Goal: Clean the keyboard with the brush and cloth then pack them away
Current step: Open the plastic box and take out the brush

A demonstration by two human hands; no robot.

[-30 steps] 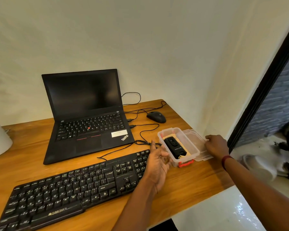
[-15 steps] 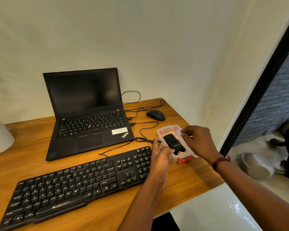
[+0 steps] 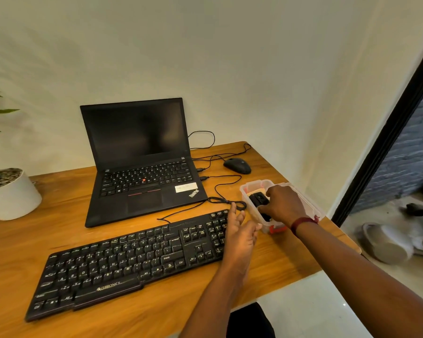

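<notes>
The black keyboard [image 3: 132,259] lies on the wooden desk in front of me. To its right stands a clear plastic box [image 3: 254,185] with a red clip [image 3: 276,229]. Inside it a black brush tool [image 3: 258,199] lies on a yellow cloth [image 3: 253,191]. My right hand [image 3: 283,203] reaches into the box with its fingers and thumb closed around the brush tool. My left hand [image 3: 239,237] hovers open, fingers spread, between the keyboard's right end and the box, touching neither clearly.
The box's clear lid [image 3: 314,209] lies just right of it, by the desk's right edge. Behind the keyboard are an open laptop [image 3: 142,167], a black mouse [image 3: 237,165] and loose cables [image 3: 220,191]. A white plant pot [image 3: 10,193] stands far left.
My right hand left the lid beside the box, moved left over the box and closed on the brush tool. My left hand stayed by the keyboard's right end.
</notes>
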